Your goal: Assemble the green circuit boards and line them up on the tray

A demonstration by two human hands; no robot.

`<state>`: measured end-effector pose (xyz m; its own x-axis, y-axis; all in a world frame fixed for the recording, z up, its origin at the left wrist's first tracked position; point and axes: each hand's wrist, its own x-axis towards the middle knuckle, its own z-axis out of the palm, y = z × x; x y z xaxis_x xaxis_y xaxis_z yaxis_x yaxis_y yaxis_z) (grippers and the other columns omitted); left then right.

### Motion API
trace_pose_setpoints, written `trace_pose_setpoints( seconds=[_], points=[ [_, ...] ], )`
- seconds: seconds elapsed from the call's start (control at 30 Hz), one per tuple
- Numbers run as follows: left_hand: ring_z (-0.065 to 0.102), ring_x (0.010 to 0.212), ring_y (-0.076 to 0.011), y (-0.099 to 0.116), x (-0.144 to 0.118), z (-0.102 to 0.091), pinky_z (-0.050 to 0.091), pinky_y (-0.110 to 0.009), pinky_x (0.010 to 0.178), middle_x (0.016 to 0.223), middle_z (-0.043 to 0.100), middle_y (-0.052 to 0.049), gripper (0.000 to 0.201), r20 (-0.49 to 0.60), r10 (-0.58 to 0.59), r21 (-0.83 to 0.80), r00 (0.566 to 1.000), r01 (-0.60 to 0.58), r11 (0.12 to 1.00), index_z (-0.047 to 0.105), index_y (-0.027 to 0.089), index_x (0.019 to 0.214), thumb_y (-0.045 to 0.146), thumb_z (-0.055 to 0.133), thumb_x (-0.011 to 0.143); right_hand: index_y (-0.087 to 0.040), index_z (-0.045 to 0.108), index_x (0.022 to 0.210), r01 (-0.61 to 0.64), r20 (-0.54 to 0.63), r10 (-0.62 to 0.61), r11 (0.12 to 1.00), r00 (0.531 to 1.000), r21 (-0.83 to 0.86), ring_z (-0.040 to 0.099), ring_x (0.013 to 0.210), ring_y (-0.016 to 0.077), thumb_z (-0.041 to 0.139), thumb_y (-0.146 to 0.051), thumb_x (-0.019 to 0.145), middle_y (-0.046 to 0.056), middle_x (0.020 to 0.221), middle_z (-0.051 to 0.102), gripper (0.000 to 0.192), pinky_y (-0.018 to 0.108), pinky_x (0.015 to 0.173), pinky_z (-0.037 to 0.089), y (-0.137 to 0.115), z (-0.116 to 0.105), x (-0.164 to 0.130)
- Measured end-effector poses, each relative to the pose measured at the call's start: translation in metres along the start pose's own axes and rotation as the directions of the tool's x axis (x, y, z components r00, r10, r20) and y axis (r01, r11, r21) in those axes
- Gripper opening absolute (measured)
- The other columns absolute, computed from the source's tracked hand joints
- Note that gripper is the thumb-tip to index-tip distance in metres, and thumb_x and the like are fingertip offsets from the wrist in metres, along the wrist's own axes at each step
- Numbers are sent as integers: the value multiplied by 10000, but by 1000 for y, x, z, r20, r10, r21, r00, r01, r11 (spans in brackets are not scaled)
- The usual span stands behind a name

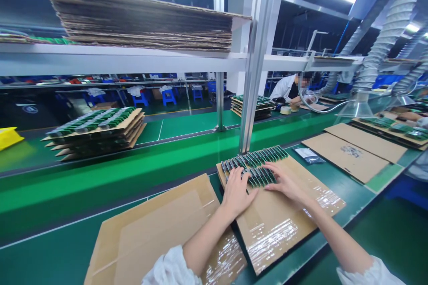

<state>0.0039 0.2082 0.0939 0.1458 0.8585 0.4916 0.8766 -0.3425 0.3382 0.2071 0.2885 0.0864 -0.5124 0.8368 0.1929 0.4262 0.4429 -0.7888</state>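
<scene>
Two hands lie flat on one cardboard sheet (284,218), and both press on small green circuit boards (257,164) that are laid there in rows. The left hand (236,193) has its fingers spread and released, the tips touching the near row; it grasps nothing. The right hand (284,182) is also open, its fingers stretched to the left over the same row, so the boards lie under and just beyond the fingertips of both hands.

I judge that the step in hand is the ordering of the boards into even rows on the sheet. The far row looks complete; the near row is short and a little uneven. The next move probably calls for a light sliding push with flat fingers, so that the boards close up and none climbs over its neighbour.

There is no real box here; the sheets serve as trays. Left of the left hand lies another cardboard sheet (150,236) with nothing on it. Well beyond the fingers, across the green belt (100,178), a stack of sheets (96,131) carries more green boards.
</scene>
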Motion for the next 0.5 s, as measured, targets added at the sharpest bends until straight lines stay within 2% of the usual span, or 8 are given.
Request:
trace_pose_setpoints(
  seconds=[0.1, 0.2, 0.37, 0.5],
  points=[
    [463, 1187, -329, 4, 2, 2, 381, -555, 983, 1174, 548, -144, 232, -23, -26, -5, 999, 26, 1000, 518, 192, 942, 324, 629, 786, -298, 499, 1243, -7, -33, 8, 1000, 999, 22, 337, 1329, 273, 673, -427, 696, 61, 1446, 373, 588, 452, 1050, 330, -1, 4, -3],
    [498, 1115, -297, 4, 3, 1, 403, -521, 962, 1086, 575, -111, 168, -39, -29, -19, 999, 28, 999, 510, 198, 920, 245, 608, 792, -289, 478, 1258, -16, -79, 19, 999, 997, 39, 379, 1296, 274, 661, -393, 706, 60, 1422, 402, 590, 443, 1025, 361, -1, 7, -5],
    [480, 1136, -297, 3, 5, 2, 367, -511, 1010, 1117, 577, -115, 401, -47, -12, -30, 999, 11, 999, 500, 174, 1131, 199, 615, 748, -273, 416, 1312, -34, -112, 41, 998, 993, 62, 508, 1157, 262, 643, -362, 724, 67, 1371, 469, 636, 436, 966, 422, 1, 12, -7],
    [412, 1232, -342, 6, 3, 2, 338, -548, 1029, 1229, 539, -146, 451, -59, -17, -29, 998, 15, 999, 510, 176, 1181, 318, 632, 771, -296, 379, 1343, -47, -117, 54, 997, 992, 65, 487, 1193, 265, 633, -391, 737, 51, 1408, 439, 663, 450, 988, 408, -2, 14, -9]
  ],
)
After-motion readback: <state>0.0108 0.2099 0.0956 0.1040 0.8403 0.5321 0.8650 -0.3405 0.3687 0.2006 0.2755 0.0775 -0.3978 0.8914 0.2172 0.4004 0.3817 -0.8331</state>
